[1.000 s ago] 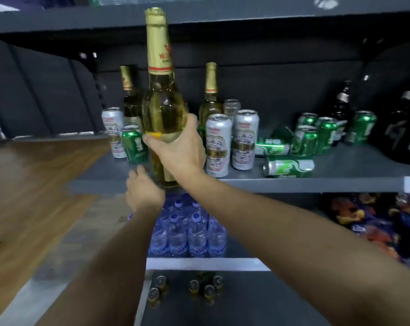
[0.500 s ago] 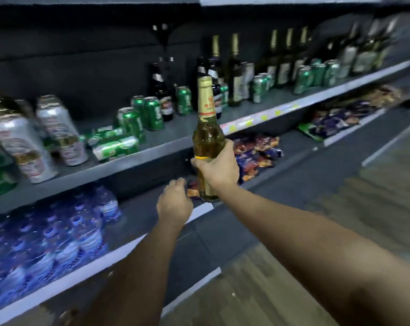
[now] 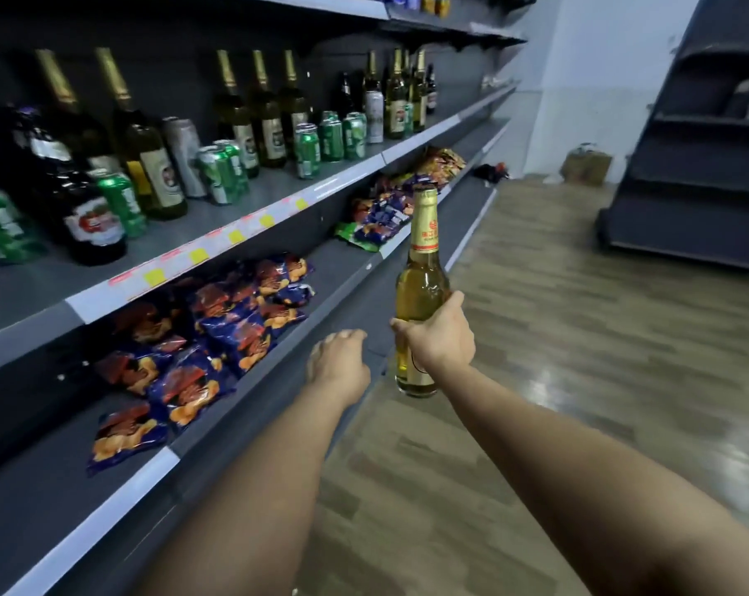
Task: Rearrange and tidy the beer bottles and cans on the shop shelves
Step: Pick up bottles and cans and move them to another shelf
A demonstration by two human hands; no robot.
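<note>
The right hand [image 3: 443, 337] grips a gold-necked beer bottle [image 3: 422, 290] around its middle, holding it upright in the air over the wooden floor [image 3: 579, 337], to the right of the shelves. The left hand [image 3: 338, 363] hangs just beside it, fingers loosely curled, holding nothing. On the upper shelf [image 3: 218, 251] at left stand bottles and green cans [image 3: 332, 137]; snack bags [image 3: 235, 320] lie below.

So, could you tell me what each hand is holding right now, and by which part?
The right hand grips the gold-foil beer bottle around its lower body, upright, out over the aisle. The left hand holds nothing.
</note>
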